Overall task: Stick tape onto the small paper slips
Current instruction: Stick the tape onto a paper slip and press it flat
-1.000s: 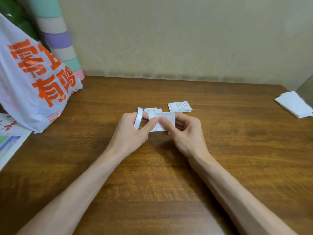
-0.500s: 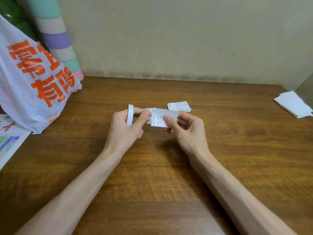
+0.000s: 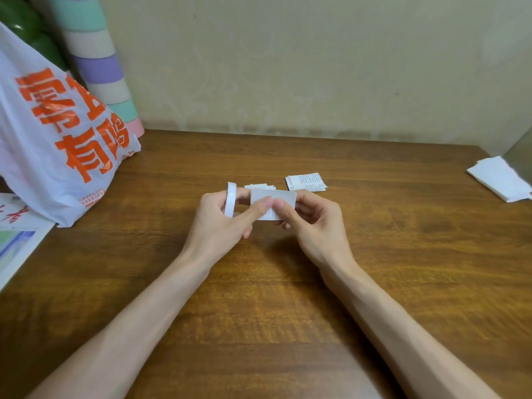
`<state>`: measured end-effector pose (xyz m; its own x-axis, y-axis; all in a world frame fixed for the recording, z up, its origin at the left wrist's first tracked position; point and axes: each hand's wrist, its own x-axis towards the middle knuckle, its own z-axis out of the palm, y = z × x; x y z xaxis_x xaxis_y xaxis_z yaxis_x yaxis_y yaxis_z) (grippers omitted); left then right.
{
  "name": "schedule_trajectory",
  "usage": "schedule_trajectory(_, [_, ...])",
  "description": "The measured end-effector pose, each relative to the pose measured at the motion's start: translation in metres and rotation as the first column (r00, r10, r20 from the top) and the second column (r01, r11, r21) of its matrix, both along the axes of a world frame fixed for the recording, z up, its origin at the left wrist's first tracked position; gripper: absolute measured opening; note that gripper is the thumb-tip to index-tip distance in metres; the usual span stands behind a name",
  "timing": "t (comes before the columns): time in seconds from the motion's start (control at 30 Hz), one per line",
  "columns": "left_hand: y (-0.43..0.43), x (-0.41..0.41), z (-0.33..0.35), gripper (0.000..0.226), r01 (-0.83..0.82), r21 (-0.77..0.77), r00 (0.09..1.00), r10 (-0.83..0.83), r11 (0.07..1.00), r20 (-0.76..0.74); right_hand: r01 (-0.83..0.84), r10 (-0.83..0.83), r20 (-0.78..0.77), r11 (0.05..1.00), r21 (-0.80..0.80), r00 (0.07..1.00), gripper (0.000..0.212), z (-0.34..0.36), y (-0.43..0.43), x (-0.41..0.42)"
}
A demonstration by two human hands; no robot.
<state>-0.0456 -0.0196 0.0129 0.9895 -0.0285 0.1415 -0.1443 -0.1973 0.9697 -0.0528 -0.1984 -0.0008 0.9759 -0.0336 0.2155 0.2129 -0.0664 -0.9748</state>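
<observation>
Both hands meet above the middle of the wooden table (image 3: 288, 283). My left hand (image 3: 221, 223) carries a white tape roll (image 3: 230, 202) looped around its fingers, and its thumb presses on a small printed paper slip (image 3: 273, 198). My right hand (image 3: 312, 223) pinches the same slip from the right, thumb on top. Behind the hands, a small pile of slips (image 3: 259, 186) lies partly hidden. Another printed slip stack (image 3: 305, 182) lies further right.
A white plastic bag with orange characters (image 3: 57, 145) stands at the left, with a pastel striped cylinder (image 3: 98, 61) behind it. Printed papers (image 3: 14, 237) lie at the left edge. Folded white paper (image 3: 501, 178) sits at the far right.
The hands parted slightly half a second ago, then came back together. Both thumbs now meet on the slip, which sits flatter between them.
</observation>
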Motion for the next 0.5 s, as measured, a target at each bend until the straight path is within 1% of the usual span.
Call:
schedule_trajectory(0.07, [-0.0001, -0.0004, -0.0015, 0.020, -0.019, 0.023, 1.000, 0.019, 1.000, 0.002, -0.006, 0.006, -0.022, 1.000, -0.020, 1.000, 0.014, 0.0013, 0.0020, -0.0017])
schedule_trajectory(0.13, [-0.0004, 0.0005, -0.0030, 0.017, -0.079, 0.062, 0.997, 0.078, 0.995, 0.019, -0.004, 0.002, -0.060, 0.999, -0.044, 0.998, 0.016, 0.0021, 0.0030, -0.0024])
schedule_trajectory(0.2, [-0.0013, -0.0007, -0.0022, 0.016, -0.125, 0.118, 0.991, 0.118, 0.985, 0.061, 0.014, -0.023, -0.079, 0.994, -0.106, 0.997, 0.019, 0.0015, 0.0033, -0.0031])
schedule_trajectory(0.23, [-0.0019, -0.0016, -0.0015, 0.017, -0.128, 0.122, 0.990, 0.119, 0.984, 0.075, 0.028, -0.039, -0.080, 0.991, -0.129, 0.996, 0.018, 0.0013, 0.0032, -0.0032])
schedule_trajectory(0.37, [-0.0020, -0.0029, 0.0001, 0.017, -0.082, 0.050, 0.994, 0.078, 0.995, 0.081, 0.036, -0.045, -0.068, 0.992, -0.124, 0.997, 0.011, 0.0026, 0.0013, -0.0029])
schedule_trajectory(0.5, [-0.0020, -0.0020, -0.0002, 0.015, -0.077, 0.043, 0.995, 0.074, 0.996, 0.062, -0.010, -0.001, -0.089, 0.993, -0.118, 0.996, 0.014, 0.0031, 0.0012, -0.0036])
